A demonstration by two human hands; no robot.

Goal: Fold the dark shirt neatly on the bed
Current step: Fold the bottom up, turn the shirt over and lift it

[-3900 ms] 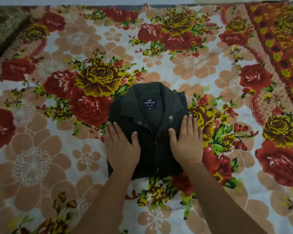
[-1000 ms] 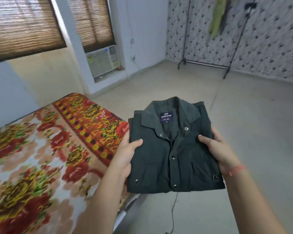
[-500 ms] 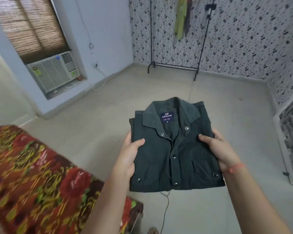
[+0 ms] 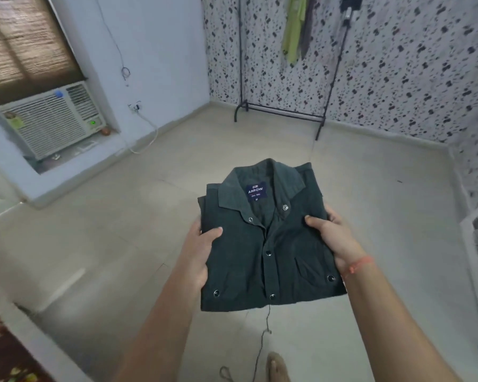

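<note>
The dark shirt (image 4: 271, 252) is folded into a neat rectangle, collar and blue label facing up, and is held in the air over the floor. My left hand (image 4: 199, 255) grips its left edge, thumb on top and fingers underneath. My right hand (image 4: 333, 238) grips the right edge the same way; a red thread sits on that wrist. Only a corner of the floral bed (image 4: 3, 351) shows at the bottom left, away from the shirt.
A black clothes rack (image 4: 284, 108) with hanging garments stands against the speckled far wall. A window air conditioner (image 4: 50, 119) sits low at the left. A thin cord (image 4: 262, 334) lies on the beige floor near my bare foot (image 4: 278, 366).
The folded shirt was lifted off the bed by both hands. The view has since swung right, so the bed slid almost out of frame and the floor lies under the shirt.
</note>
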